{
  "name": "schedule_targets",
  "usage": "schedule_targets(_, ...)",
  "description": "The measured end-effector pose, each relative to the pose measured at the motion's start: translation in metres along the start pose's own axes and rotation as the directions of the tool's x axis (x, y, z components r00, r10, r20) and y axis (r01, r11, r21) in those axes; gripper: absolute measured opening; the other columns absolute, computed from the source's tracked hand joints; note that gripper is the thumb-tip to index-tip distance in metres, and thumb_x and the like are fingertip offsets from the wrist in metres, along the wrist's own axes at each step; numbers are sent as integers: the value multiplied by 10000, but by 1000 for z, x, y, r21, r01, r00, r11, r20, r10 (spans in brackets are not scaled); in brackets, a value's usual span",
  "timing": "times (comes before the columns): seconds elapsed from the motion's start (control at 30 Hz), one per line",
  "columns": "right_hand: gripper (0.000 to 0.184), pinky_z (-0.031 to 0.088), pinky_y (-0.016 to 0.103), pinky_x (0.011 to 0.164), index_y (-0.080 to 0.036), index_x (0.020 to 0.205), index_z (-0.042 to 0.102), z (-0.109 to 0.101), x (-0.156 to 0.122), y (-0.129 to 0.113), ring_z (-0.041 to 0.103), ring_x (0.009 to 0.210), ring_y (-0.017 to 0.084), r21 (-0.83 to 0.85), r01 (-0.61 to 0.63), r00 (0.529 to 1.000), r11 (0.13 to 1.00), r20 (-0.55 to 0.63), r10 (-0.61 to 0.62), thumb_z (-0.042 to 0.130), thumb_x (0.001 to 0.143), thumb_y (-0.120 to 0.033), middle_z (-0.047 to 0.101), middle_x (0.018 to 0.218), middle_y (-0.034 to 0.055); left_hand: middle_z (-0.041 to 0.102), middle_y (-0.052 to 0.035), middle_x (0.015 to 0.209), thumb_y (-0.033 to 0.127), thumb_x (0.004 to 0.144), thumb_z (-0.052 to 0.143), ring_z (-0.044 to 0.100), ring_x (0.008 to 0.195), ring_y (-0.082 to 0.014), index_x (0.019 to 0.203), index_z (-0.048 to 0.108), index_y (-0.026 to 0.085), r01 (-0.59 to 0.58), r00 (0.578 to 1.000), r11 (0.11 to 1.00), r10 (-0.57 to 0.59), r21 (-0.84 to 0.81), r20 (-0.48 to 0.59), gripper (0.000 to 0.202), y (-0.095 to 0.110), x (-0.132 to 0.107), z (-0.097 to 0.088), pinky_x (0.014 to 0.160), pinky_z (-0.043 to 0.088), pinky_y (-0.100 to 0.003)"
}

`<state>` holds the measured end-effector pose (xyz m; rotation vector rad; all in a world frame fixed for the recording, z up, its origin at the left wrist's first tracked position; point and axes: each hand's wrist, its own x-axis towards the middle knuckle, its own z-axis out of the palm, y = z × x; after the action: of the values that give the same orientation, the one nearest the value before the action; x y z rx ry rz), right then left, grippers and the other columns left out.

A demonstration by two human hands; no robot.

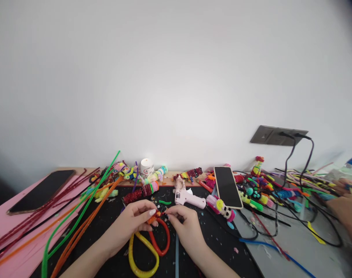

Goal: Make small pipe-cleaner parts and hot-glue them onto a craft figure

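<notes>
Two bare hands are working close together in the head view, low and near the middle, over a black mat (219, 247). Left hand (131, 219): thumb and fingertips pressing together, grip closing on a small orange piece (151, 219). Right hand (189, 224): thumb and forefinger pinching narrowly at the dark bit (165, 216) just beside the orange; whether the two are joining is staying too small to tell. So the piece is sitting between both hands' fingertips. Just below, a yellow loop (130, 251) and a red loop (167, 239) are showing side by side. Beyond the right hand, a pale glue gun (194, 200) is lying on the mat, and a white-edged phone (228, 187) is resting farther right, with a pink-and-purple fuzzy figure (222, 206) lying near it. Green stems (44, 266) and orange stems (66, 255) are stretching along the left side; a dark phone (44, 191) is lying on a pink sheet (3, 221). A paper cup (147, 168) is standing near the wall. At far right, another person's hand (346, 208) is showing partly, beside a colourful heap of stems (259, 193). Black cords (288, 156) are hanging from a wall socket (265, 136).
</notes>
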<state>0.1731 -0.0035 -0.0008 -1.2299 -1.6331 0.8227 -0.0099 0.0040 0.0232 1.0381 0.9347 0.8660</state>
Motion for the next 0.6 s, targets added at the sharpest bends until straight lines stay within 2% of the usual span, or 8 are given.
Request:
schedule_targets(0.27,196,449,222,596,-169,768,719,-1,1,-3,605,631,152,15,2,1000,1000,2,-2,573,735,-42,709,735,24,593,29,670,292,740,681,572,545,-83,888,655,159,42,999,997,-41,-69,23,201,-4,-1,-2,537,465,-192)
schedule_targets(0.6,204,449,223,597,-176,771,724,-1,0,-4,610,631,153,14,12,1000,1000,8,-12,576,731,-42,712,738,23,619,10,673,265,775,660,575,599,-88,1014,648,157,101,994,983,-93,-155,57,263,-5,-2,-5,601,479,-198)
